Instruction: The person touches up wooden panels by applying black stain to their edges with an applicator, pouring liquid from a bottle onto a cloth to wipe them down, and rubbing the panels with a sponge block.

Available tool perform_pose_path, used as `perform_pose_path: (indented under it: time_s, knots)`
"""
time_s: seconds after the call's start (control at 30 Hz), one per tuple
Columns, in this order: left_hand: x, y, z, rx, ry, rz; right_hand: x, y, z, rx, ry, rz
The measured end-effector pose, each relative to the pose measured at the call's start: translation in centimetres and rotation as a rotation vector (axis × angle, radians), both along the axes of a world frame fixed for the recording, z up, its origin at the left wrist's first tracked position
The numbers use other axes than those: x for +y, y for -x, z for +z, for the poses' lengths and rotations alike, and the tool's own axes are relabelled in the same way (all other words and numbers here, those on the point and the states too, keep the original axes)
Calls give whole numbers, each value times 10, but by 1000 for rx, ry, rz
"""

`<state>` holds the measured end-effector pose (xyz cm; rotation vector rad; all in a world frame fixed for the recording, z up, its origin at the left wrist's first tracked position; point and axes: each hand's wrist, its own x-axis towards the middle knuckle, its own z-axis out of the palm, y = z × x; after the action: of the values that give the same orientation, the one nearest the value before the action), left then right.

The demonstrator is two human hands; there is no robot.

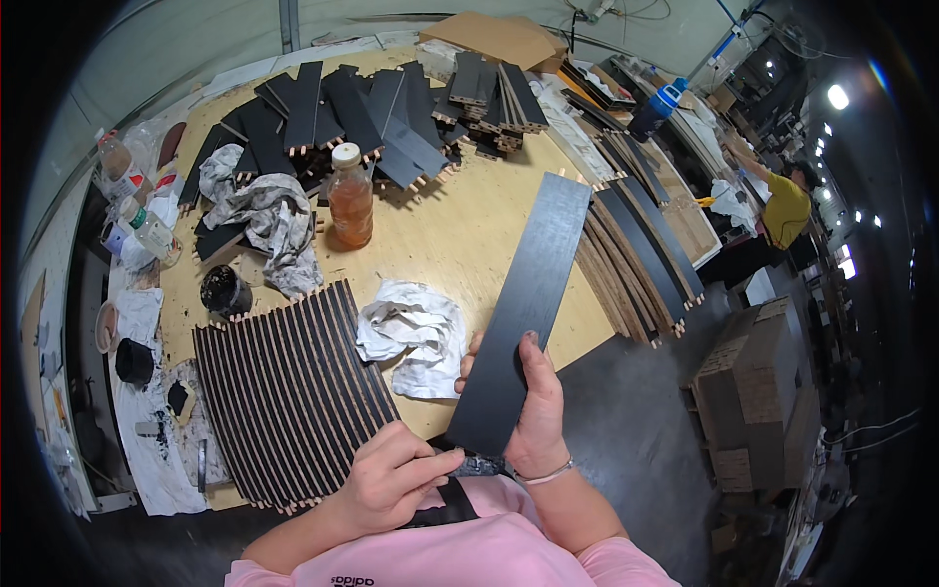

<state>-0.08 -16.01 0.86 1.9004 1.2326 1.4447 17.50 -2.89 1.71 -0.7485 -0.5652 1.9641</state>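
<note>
A long, flat black board (523, 313) with wooden dowel pegs at its far end is tilted up in front of me. My right hand (536, 411) grips its near part, thumb on the broad face and fingertips around the left edge. My left hand (391, 474) is closed beside the board's lower corner, its index finger stretched toward that corner. Whatever its curled fingers may hold is hidden. A crumpled white cloth (416, 338) lies on the table just left of the board. Left of that, many black strips with pegs stand on edge in a tight row (289, 396).
Black boards (337, 108) lie heaped at the back; another stack (631, 254) sits at the right edge. A bottle of amber liquid (350, 201), stained rags (259, 210) and a dark pot (225, 292) share the table (440, 235). Cartons (753, 391) and a person (785, 210) are at right.
</note>
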Motion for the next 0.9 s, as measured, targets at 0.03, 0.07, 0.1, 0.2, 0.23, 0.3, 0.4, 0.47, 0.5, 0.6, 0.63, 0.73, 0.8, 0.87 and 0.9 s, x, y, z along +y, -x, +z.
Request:
perform_pose_path:
  time_s: [0.03,0.07,0.1,0.2,0.23,0.3,0.4,0.47,0.5,0.6,0.63,0.73,0.8,0.87,0.9]
  knots:
    - [0,0,3,23,17,-32,0,-2,-1,-25,-17,8]
    - [-1,-1,5,45,34,-64,1,-3,-2,-25,-17,6]
    - [-1,-1,5,45,34,-66,0,-4,-3,8,7,18]
    - [-1,-1,4,12,38,-36,-1,-7,1,109,46,61]
    - [1,0,4,9,29,-27,-1,-7,2,176,61,95]
    - [2,0,4,4,17,-23,-2,-5,1,157,77,92]
    - [0,3,5,-2,44,-69,-1,-7,-7,187,101,103]
    - [-4,10,6,-32,37,-38,-2,-6,-9,242,113,127]
    - [-8,16,5,-22,40,-24,-3,-3,-8,163,137,151]
    - [-18,35,2,-190,118,74,-8,4,5,-13,240,65]
    - [-19,42,0,-211,159,169,-9,2,5,12,242,50]
    - [-19,95,-4,12,158,509,-8,-13,-4,68,179,113]
    - [-16,153,-6,119,142,742,-9,-15,-4,75,176,108]
    - [-24,225,-36,197,126,912,-16,-6,-6,66,156,128]
    - [-25,253,-44,223,180,960,-16,-6,-9,68,156,126]
